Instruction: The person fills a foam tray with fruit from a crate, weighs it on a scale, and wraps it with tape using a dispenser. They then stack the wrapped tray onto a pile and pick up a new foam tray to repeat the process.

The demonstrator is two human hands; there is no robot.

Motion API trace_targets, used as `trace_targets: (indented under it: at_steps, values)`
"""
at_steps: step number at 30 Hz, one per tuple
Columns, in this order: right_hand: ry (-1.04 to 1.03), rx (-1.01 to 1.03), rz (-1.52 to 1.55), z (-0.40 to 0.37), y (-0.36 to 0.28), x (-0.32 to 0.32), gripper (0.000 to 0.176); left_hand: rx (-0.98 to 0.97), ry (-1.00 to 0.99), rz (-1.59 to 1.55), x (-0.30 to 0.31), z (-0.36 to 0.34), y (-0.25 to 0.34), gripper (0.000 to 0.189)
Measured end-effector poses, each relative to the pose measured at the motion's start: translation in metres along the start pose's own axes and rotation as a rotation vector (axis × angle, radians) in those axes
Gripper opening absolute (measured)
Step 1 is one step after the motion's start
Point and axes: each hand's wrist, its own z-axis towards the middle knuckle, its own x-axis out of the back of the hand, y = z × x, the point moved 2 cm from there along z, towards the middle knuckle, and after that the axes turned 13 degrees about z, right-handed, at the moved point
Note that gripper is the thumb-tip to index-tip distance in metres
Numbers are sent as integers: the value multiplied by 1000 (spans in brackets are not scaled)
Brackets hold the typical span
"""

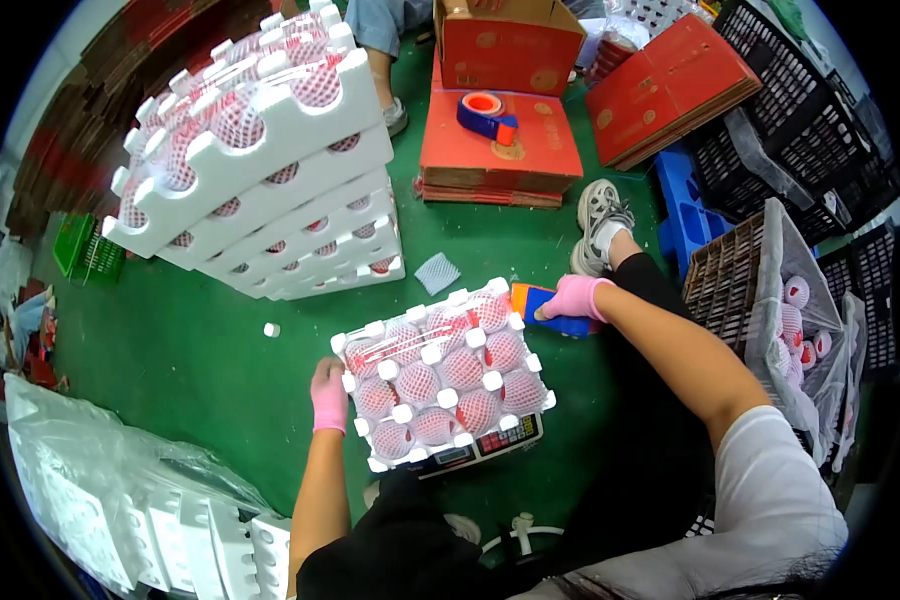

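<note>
— Where's the foam tray [375,329]?
— On the scale [473,453], against my left hand [329,395], fingers straight along its edge. My right hand [573,297] has its fingers curled around the blue-and-orange tool [532,298] just beside the tray.

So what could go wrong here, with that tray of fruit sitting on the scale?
1. The foam tray overhangs the scale. Only the left hand is at its edge, while the right hand rests on a blue and orange tool, so a nudge might tip it.
2. The stack of filled trays behind looks tilted and could slide, though the lens may exaggerate that.
</note>
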Motion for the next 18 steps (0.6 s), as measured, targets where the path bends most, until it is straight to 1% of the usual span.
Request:
trace_targets:
  at_steps: [1, 2, 3, 4, 5, 6, 7, 8, 9, 10, 11, 13, 14, 15, 17, 18]
  values:
    - [72, 3, -20, 2, 0, 0, 56, -2, 10, 98, 0, 1, 0, 27]
    - [132, 60, -151, 3, 1, 1, 49, 1, 20, 200, -1, -2, -3, 27]
    - [188, 116, -284, 0, -4, -1, 42, 9, 32, 304, 5, -8, 9, 27]
    - [290, 167, -520, 0, -8, -13, 40, -63, 2, 404, 11, -10, 17, 27]
    - [391, 217, -759, 2, -15, -26, 39, -107, 26, 408, 13, -8, 22, 28]
    - [283, 175, -874, 0, -22, -35, 38, -147, 41, 416, 14, -8, 23, 29]
    - [226, 154, -778, 2, -16, -42, 40, -191, 45, 428, 16, -9, 20, 30]
    - [179, 133, -675, 11, -6, -45, 41, -131, -62, 295, 13, -1, 6, 28]
    - [144, 120, -579, 21, -1, -42, 43, 12, -130, 220, 17, -3, 8, 29]
    - [231, 148, -556, 20, 2, -43, 43, 177, -240, -44, 16, 2, -10, 27]
    - [336, 232, -509, 19, 8, -39, 47, 349, -356, -312, 10, 5, -35, 28]
    - [538, 179, -337, 23, 12, -22, 47, 776, 11, -814, 5, 12, -96, 32]
    - [628, 227, -203, 14, 9, -13, 50, 978, 211, -1053, 3, 10, -111, 34]
    - [710, 244, -74, 17, 12, -7, 51, 884, 218, -971, 5, 7, -108, 36]
    - [709, 261, 110, 11, 14, -17, 52, 695, 241, -832, 11, -16, -76, 40]
    - [717, 236, 124, 19, 18, -30, 53, 559, 238, -654, 15, -29, -23, 49]
